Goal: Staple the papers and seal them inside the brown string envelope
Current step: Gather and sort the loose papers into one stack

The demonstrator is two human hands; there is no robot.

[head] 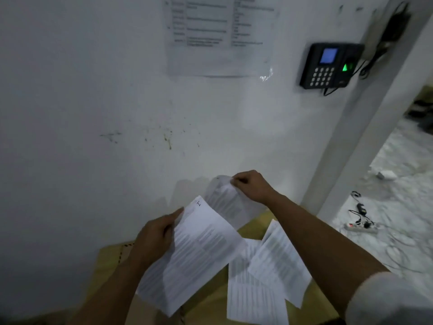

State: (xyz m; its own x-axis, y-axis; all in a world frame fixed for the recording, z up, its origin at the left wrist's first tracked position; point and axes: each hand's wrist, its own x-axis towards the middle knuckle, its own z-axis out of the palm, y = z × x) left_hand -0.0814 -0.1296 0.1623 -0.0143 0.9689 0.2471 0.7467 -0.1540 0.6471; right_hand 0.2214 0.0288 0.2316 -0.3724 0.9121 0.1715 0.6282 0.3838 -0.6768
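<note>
My left hand point(154, 238) grips the left edge of a few printed sheets point(199, 252), held tilted above a yellowish table point(253, 227). My right hand point(249, 185) is raised further back, near the wall, pinching the top corner of another printed sheet point(228, 202) that hangs curled below it. Two more printed sheets lie on the table at the lower right: one point(280, 261) overlaps the other point(253, 299). I see no stapler and cannot make out a brown string envelope.
A white wall point(117, 113) stands right behind the table, with a taped notice point(220, 36) and a black keypad device point(328, 65) on it. To the right, a pillar and a floor with a power strip point(362, 227) and cables.
</note>
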